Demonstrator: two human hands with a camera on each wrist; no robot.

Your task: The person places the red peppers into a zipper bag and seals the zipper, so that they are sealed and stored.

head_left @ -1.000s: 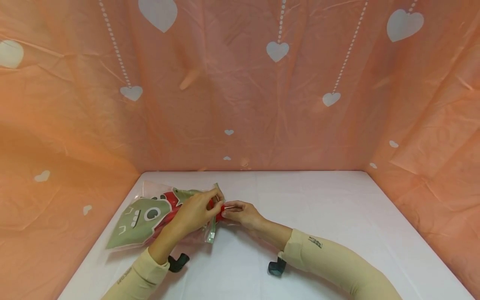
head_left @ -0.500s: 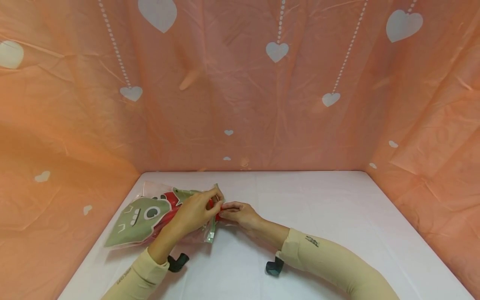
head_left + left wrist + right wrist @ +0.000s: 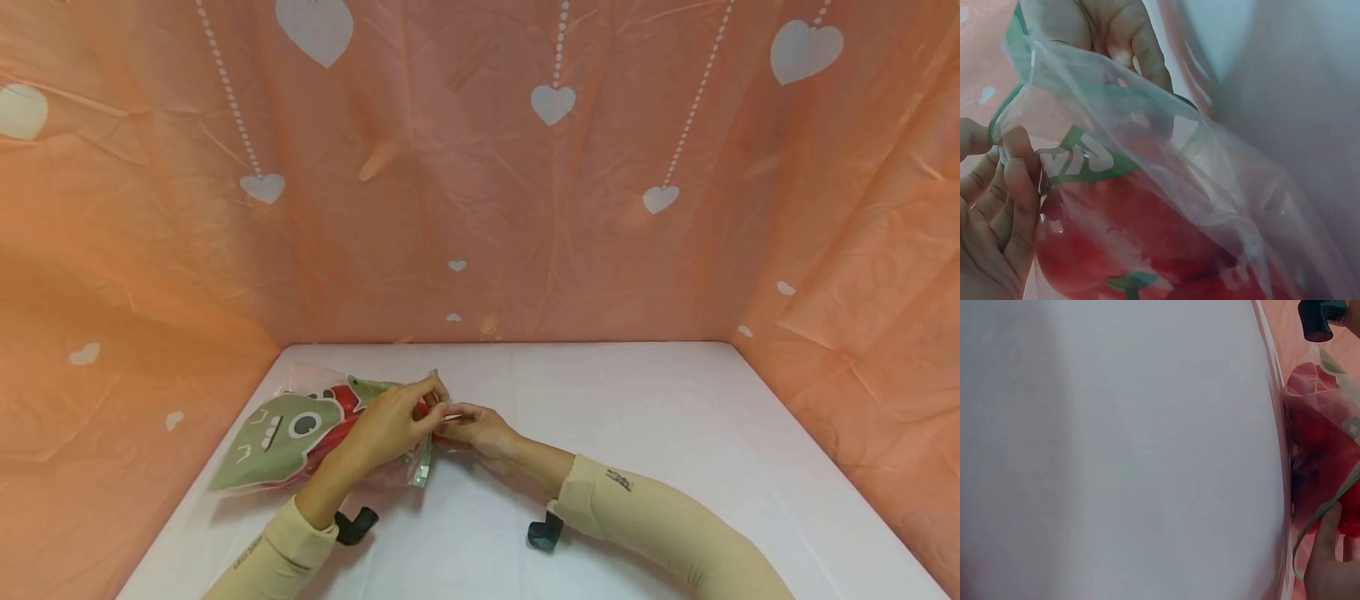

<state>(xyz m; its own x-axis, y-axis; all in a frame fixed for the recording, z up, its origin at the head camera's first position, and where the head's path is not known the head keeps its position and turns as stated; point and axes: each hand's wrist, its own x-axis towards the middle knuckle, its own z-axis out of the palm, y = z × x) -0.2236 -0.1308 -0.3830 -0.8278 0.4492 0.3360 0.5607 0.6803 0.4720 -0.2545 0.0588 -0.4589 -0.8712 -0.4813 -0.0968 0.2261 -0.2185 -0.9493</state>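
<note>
A clear plastic bag [image 3: 300, 429] printed with a green one-eyed monster lies on the table's left side. Several glossy red tomato-like things [image 3: 1122, 231] show through its film. The left hand [image 3: 393, 421] pinches the green-edged mouth of the bag between thumb and fingers; in the left wrist view this hand [image 3: 997, 219] is at lower left. From the right, the right hand [image 3: 483, 433] reaches to the mouth, thumb and fingers around a red thing. In the right wrist view its extended thumb [image 3: 1329, 528] lies over the green rim against the red. Its other fingertips are hidden.
A white table [image 3: 600, 433] stretches out to the right of the hands. Orange cloth [image 3: 510, 208] with white hearts surrounds the back and sides. A dark camera mount [image 3: 357, 525] sits under the left wrist, another mount [image 3: 545, 531] under the right.
My right hand has moved slightly left into the bag's mouth, and the red thing at its fingertips is now mostly covered. The left hand stays in place.
</note>
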